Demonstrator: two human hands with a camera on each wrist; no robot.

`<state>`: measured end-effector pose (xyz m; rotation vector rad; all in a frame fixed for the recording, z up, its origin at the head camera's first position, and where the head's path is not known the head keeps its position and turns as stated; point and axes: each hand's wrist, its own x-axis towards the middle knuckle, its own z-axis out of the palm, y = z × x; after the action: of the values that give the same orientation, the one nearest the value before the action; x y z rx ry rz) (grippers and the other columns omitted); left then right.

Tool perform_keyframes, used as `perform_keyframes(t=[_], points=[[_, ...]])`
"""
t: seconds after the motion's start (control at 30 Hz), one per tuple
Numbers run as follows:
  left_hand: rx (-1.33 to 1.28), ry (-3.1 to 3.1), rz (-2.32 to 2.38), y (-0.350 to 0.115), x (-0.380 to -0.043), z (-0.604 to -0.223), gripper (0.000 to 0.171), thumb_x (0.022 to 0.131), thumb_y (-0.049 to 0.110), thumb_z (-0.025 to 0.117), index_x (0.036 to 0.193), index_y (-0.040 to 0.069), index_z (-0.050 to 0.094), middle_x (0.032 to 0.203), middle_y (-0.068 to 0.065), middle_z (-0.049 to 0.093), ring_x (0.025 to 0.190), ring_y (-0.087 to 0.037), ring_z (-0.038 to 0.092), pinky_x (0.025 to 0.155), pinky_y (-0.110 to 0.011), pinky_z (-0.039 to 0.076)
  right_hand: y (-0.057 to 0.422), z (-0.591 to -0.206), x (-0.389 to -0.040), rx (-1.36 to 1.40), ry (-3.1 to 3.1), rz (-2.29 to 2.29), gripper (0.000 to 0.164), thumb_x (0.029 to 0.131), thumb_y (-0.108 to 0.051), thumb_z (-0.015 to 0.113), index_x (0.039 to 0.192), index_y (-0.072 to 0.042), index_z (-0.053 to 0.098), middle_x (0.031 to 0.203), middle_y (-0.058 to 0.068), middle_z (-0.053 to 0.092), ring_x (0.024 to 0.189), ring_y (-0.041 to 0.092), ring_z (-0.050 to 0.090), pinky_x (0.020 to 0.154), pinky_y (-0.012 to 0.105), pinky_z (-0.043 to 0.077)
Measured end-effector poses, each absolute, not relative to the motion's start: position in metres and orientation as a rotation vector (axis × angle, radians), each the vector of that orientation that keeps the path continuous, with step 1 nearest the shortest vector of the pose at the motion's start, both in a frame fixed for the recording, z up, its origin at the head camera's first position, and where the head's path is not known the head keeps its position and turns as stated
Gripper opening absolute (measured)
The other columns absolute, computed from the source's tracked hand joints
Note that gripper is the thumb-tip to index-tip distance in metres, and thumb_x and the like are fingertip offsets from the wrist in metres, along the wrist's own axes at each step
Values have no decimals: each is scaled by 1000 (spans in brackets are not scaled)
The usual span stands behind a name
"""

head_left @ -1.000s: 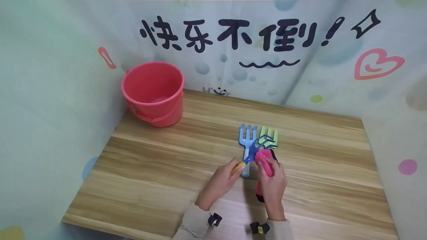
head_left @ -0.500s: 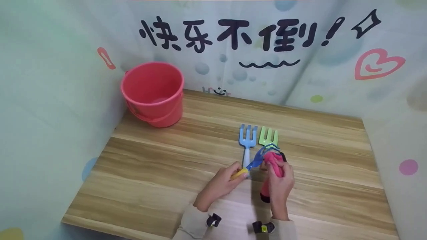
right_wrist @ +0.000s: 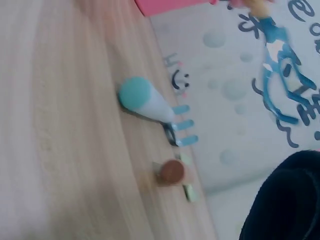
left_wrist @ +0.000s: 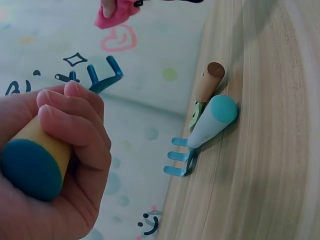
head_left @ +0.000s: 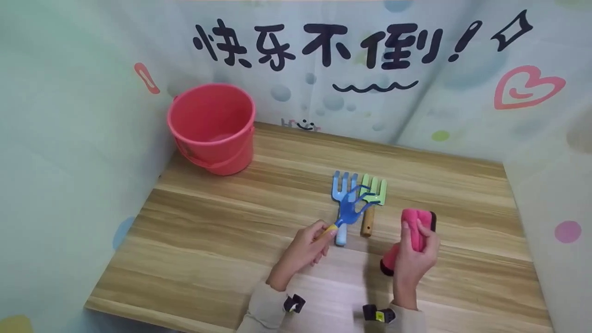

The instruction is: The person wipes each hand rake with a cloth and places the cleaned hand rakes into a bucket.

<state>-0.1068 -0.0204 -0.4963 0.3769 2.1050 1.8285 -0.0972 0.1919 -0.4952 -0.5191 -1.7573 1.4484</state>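
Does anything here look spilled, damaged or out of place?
Nothing stands out. The pink bucket stands upright, the light blue fork and green fork lie side by side, and the rake in the left hand shows no visible damage.

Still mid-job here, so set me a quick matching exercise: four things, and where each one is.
1. blue claw rake
2. green fork
3. red bucket
4. pink cloth

A. back left of the table
B. in the right hand
C. in the left hand
D. lying beside the light blue fork

Pairs: 1-C, 2-D, 3-A, 4-B
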Motion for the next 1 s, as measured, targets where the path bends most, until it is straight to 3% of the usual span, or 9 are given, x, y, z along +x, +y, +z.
perform_keyframes(t=[0.13, 0.23, 0.37, 0.5, 0.73, 0.9, 1.0], points=[[302, 2138, 1816, -21, -106, -486, 25, 99, 26, 44, 99, 4, 54, 64, -6, 52, 41, -7, 40, 36, -16, 33, 189, -492, -93, -414, -1863, 1436, 26, 79, -2, 71, 102, 8, 62, 94, -15, 53, 85, 7, 50, 68, 15, 43], [297, 2136, 1828, -18, -105, -481, 22, 100, 24, 43, 97, 5, 54, 65, -8, 52, 42, -7, 39, 36, -16, 33, 183, -490, -91, -273, -2005, 1366, 25, 77, 2, 72, 101, 4, 66, 91, -3, 56, 82, 6, 49, 65, 13, 43], [324, 2139, 1829, -14, -107, -490, 25, 99, 31, 44, 99, 8, 54, 64, -1, 51, 42, -7, 40, 36, -16, 33, 172, -492, -90, -67, -2153, 1244, 26, 71, 2, 77, 96, -1, 69, 88, 12, 57, 78, 6, 47, 63, 14, 40], [337, 2185, 1772, -11, -107, -490, 27, 97, 36, 47, 105, 12, 54, 64, 4, 50, 45, -7, 42, 38, -15, 34, 162, -497, -91, 52, -2230, 1200, 26, 71, -5, 79, 96, -8, 71, 83, 9, 56, 74, 8, 46, 58, 16, 39], [388, 2265, 1712, -9, -107, -489, 25, 96, 36, 50, 106, 14, 54, 68, 3, 52, 50, -7, 47, 42, -15, 38, 154, -497, -91, 58, -2283, 1181, 27, 73, -9, 79, 98, -10, 71, 83, 8, 55, 72, 9, 45, 54, 19, 41], [426, 2294, 1710, -9, -107, -490, 25, 96, 34, 50, 106, 12, 54, 71, -4, 55, 55, -15, 53, 44, -15, 40, 154, -496, -90, -33, -2312, 1220, 25, 75, -11, 77, 99, -9, 70, 85, 9, 56, 72, 12, 48, 56, 18, 44], [454, 2303, 1703, -8, -106, -489, 25, 96, 33, 50, 105, 11, 54, 75, -10, 58, 58, -14, 54, 47, -15, 41, 156, -496, -90, -108, -2315, 1225, 24, 77, -13, 76, 99, -8, 69, 85, 9, 57, 72, 13, 49, 57, 17, 45]])
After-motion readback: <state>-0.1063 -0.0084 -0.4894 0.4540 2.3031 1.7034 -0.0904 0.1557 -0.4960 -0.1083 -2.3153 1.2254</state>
